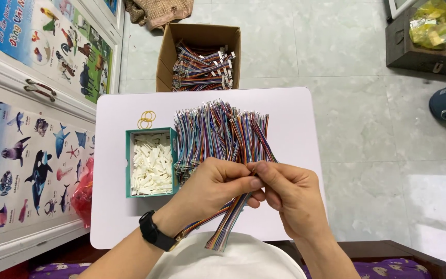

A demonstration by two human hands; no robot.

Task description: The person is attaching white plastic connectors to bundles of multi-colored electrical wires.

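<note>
A thick pile of multicoloured ribbon wires (218, 132) lies on the small white table (290, 119). My left hand (210, 188), with a black watch on its wrist, and my right hand (290, 199) meet above the pile's near end. Both pinch a bundle of the coloured wires (228, 222), which hangs down toward my lap. My fingertips touch around the bundle's upper end. A green tray of small white plastic connectors (150, 163) sits just left of my left hand.
A few yellow rubber bands (146, 119) lie behind the tray. A cardboard box of bundled wires (202, 64) stands on the tiled floor beyond the table. White cabinets with animal posters (27, 129) are at the left. A red bag (82, 194) sits beside the table.
</note>
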